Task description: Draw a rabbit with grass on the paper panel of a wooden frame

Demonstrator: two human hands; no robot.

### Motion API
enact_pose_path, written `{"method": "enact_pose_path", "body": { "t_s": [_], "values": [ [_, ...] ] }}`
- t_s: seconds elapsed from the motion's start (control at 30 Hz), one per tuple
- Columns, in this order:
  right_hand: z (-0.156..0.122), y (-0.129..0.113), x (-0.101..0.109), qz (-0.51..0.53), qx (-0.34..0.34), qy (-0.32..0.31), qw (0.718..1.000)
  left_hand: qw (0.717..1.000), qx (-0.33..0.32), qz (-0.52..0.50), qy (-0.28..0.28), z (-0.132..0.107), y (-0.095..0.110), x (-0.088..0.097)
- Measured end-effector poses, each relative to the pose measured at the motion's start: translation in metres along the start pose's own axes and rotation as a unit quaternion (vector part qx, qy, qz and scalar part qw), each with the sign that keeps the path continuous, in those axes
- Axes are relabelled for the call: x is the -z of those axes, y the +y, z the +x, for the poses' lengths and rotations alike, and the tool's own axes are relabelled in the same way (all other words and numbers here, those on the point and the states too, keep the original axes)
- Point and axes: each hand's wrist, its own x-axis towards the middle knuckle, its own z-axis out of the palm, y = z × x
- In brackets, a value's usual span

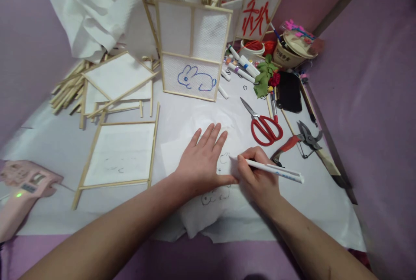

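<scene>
My left hand (pixel 203 158) lies flat, fingers stretched out, pressing down a thin white sheet of paper (pixel 208 213) that bears faint pencil-like outlines of small rabbits. My right hand (pixel 256 176) is closed around a white marker pen (pixel 276 170), its tip touching the sheet just right of my left thumb. Both forearms reach in from the bottom edge.
Red-handled scissors (pixel 264 126) and pruning pliers (pixel 300 139) lie to the right. A standing wooden-framed panel with a blue rabbit drawing (pixel 195 78) is behind. Flat wooden frames (pixel 120 154) lie left, a pink glue gun (pixel 19 193) far left, markers (pixel 243 67) and a cup (pixel 287 52) behind.
</scene>
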Motion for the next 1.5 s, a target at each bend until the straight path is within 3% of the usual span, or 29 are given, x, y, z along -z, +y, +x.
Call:
{"method": "enact_pose_path", "body": {
  "t_s": [1.23, 1.5],
  "values": [
    [-0.001, 0.001, 0.000, -0.002, -0.006, -0.026, 1.000, 1.000, -0.002, 0.003, 0.019, -0.001, -0.002, -0.004],
    [0.000, -0.001, 0.001, -0.010, 0.000, -0.021, 1.000, 0.997, -0.059, 0.016, 0.053, -0.003, 0.006, 0.021]
  ]
}}
